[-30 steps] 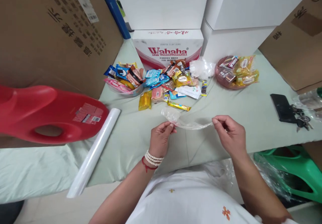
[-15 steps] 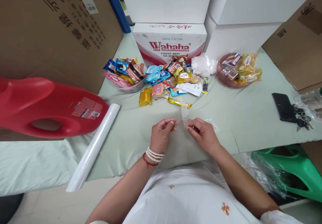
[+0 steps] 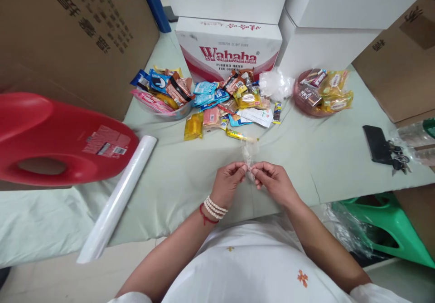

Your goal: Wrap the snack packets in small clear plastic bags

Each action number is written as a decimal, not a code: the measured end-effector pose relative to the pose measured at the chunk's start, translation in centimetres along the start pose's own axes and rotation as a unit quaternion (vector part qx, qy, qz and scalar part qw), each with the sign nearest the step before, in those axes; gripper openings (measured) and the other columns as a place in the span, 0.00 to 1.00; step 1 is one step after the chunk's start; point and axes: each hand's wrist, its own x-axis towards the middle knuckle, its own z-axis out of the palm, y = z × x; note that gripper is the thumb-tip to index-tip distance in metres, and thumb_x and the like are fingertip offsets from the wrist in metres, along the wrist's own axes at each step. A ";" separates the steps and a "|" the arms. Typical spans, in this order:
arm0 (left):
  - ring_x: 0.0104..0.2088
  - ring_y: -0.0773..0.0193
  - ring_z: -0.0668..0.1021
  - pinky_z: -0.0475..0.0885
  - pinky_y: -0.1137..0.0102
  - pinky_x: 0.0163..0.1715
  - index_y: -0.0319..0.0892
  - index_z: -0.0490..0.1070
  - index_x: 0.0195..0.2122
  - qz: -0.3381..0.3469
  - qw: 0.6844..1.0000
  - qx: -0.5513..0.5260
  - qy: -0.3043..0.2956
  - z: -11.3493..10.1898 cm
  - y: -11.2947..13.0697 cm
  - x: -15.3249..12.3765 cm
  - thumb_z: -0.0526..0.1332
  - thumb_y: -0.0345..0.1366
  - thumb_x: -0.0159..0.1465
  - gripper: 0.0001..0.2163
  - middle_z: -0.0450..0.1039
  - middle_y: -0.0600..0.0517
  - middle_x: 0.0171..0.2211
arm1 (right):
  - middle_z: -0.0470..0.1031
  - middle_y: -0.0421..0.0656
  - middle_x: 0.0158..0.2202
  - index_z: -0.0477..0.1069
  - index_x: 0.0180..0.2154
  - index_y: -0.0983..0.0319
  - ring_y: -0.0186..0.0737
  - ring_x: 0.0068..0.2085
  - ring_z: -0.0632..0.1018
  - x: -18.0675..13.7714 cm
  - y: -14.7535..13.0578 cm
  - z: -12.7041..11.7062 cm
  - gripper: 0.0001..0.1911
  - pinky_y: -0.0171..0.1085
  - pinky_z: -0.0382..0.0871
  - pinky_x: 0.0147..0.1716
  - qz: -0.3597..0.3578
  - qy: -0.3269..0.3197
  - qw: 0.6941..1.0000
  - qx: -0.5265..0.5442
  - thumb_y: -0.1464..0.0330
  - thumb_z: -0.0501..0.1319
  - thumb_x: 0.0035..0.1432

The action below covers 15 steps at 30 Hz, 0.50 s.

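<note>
A small clear plastic bag (image 3: 250, 151) is pinched between my two hands above the cloth-covered table. My left hand (image 3: 229, 183), with white beads and a red cord at the wrist, has thumb and forefinger closed on one side of it. My right hand (image 3: 273, 181) pinches the other side, the fingertips of both hands nearly touching. Just beyond the bag lies a thin yellow-wrapped snack (image 3: 237, 134). A pile of wrapped snacks (image 3: 217, 99) spreads behind that. What the bag contains, if anything, I cannot make out.
A clear bowl of snacks (image 3: 176, 114) stands left of the pile, a pink bowl (image 3: 301, 101) to the right. Crumpled clear plastic (image 3: 277, 85) sits between. A white roll (image 3: 118, 198) and red jug (image 3: 102, 130) are at left; a black phone (image 3: 375, 144) and keys (image 3: 399, 160) at right.
My left hand has moved right and now pinches the plastic bag beside my right hand; before, it was apart from it. The view has shifted slightly.
</note>
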 end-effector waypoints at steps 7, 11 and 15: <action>0.26 0.70 0.70 0.65 0.73 0.30 0.41 0.75 0.30 0.026 0.998 -0.002 0.056 -0.8 0.0 0.4 0.70 0.45 0.56 0.12 0.72 0.57 0.24 | 0.68 0.36 0.23 0.75 0.38 0.60 0.34 0.24 0.67 0.0 0.1 -0.4 0.18 0.34 0.62 0.26 -0.027 0.066 0.997 -0.043 0.51 0.64 0.61; 0.39 0.64 0.79 0.74 0.69 0.40 0.44 0.71 0.35 0.011 0.996 -0.086 0.034 -1.8 0.6 0.2 0.72 0.49 0.56 0.16 0.79 0.53 0.36 | 0.75 0.41 0.37 0.73 0.37 0.59 0.38 0.37 0.73 -0.1 0.3 -1.8 0.15 0.36 0.68 0.37 -0.117 0.160 0.977 -0.083 0.54 0.62 0.64; 0.41 0.62 0.82 0.77 0.65 0.42 0.45 0.66 0.36 -0.026 0.990 -0.135 0.001 -2.4 1.1 0.2 0.74 0.51 0.55 0.21 0.80 0.53 0.40 | 0.77 0.42 0.41 0.69 0.39 0.57 0.39 0.38 0.76 -0.4 0.5 -2.5 0.15 0.37 0.72 0.36 -0.109 0.174 0.979 -0.006 0.52 0.60 0.66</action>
